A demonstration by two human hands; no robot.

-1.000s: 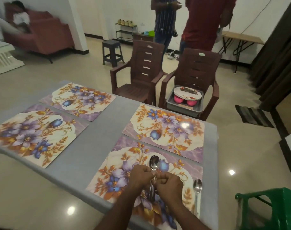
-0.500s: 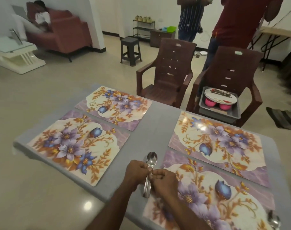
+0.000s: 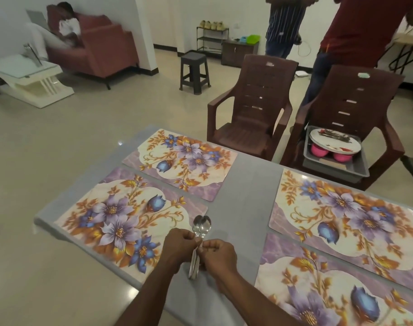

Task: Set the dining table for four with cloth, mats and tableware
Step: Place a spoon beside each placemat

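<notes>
Far left, a white coffee table (image 3: 24, 74) on the floor, and behind it a red sofa (image 3: 101, 52) with a person reclining on it. Further right, a dark stool (image 3: 194, 71) and a shoe rack (image 3: 211, 40) against the wall. On the grey tabletop (image 3: 247, 184), four flowered mats: near left mat (image 3: 120, 220) and far left mat (image 3: 184, 163) side by side along the left edge, well apart from the far right mat (image 3: 346, 215) and the near right mat (image 3: 330, 290), with a bare grey strip between the pairs. Over that strip, just beside the near left mat's right edge, a bunch of spoons (image 3: 199, 234) held upright-ish, bowls pointing away, handles down toward the tabletop's near edge. Left hand (image 3: 179, 248) curled round the handles from the left; right hand (image 3: 218, 255) pinching the same handles from the right, fingers bent, knuckles touching the left hand's. Exact count of spoons not clear. Beyond the tabletop, an empty brown chair (image 3: 250, 114), then a second brown chair (image 3: 356, 118) carrying a grey tub (image 3: 335, 168) with white plates (image 3: 335, 140) resting on pink bowls (image 3: 318, 150), some cutlery lying on the top plate. Behind the chairs, two people standing, one in a striped shirt (image 3: 285, 17), one in a red shirt (image 3: 363, 27).
</notes>
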